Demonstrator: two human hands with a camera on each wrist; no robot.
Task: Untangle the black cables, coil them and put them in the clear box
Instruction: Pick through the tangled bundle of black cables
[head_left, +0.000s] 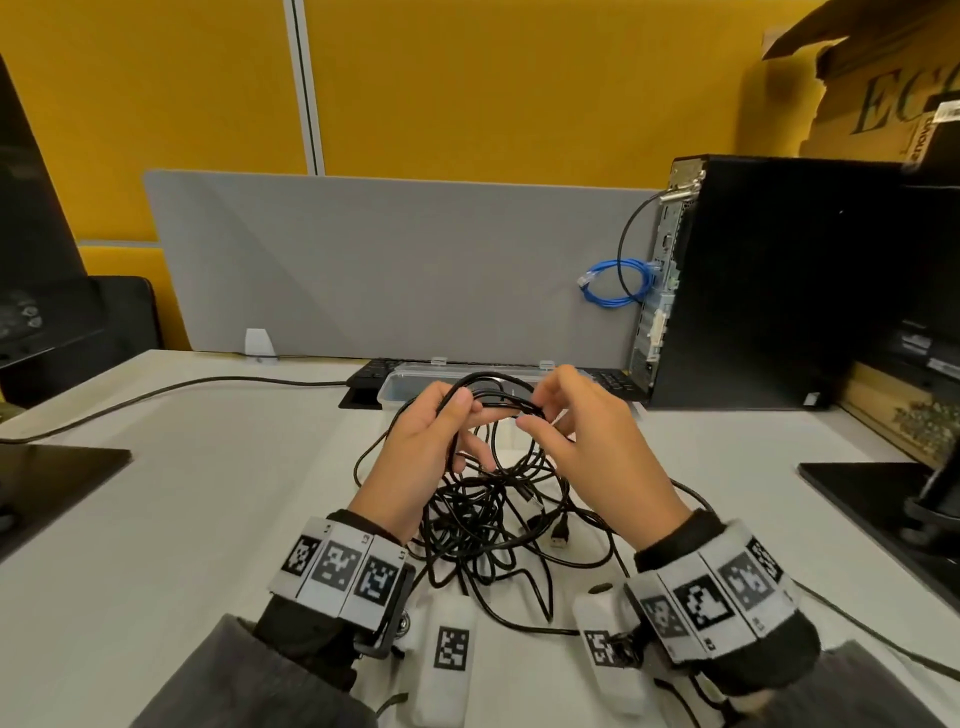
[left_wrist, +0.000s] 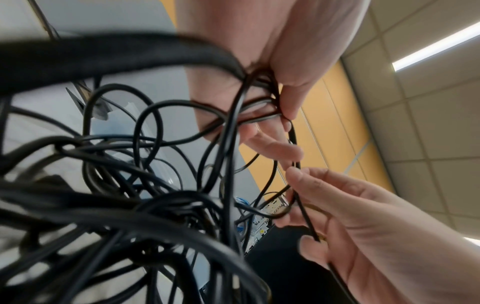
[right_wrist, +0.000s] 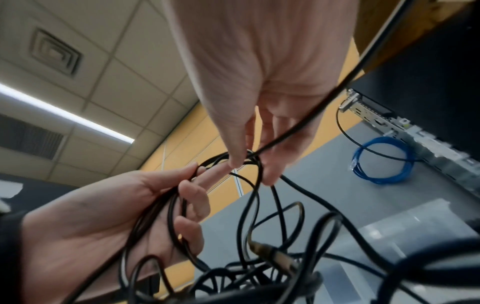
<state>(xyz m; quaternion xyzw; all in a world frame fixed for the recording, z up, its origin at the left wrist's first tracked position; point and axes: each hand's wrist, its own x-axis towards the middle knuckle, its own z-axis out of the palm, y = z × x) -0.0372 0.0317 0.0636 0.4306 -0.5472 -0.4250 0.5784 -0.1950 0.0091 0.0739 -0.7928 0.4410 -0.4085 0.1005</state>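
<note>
A tangle of black cables (head_left: 488, 519) lies on the white table between my wrists, with a USB plug (head_left: 558, 535) showing at its right side. My left hand (head_left: 457, 410) is raised above it and grips several loops of black cable (left_wrist: 262, 102) in its curled fingers. My right hand (head_left: 540, 413) is close beside it, thumb and fingertips pinching the same strands (right_wrist: 246, 160). More strands hang from both hands down into the tangle. The clear box (head_left: 410, 375) stands open just behind my hands, mostly hidden by them.
A grey divider (head_left: 389, 270) closes the back of the table. A black PC tower (head_left: 769, 280) with a blue cable (head_left: 615, 283) stands at the back right. A keyboard (head_left: 366, 374) lies behind the box. Black monitor bases (head_left: 52, 467) (head_left: 883, 493) sit left and right.
</note>
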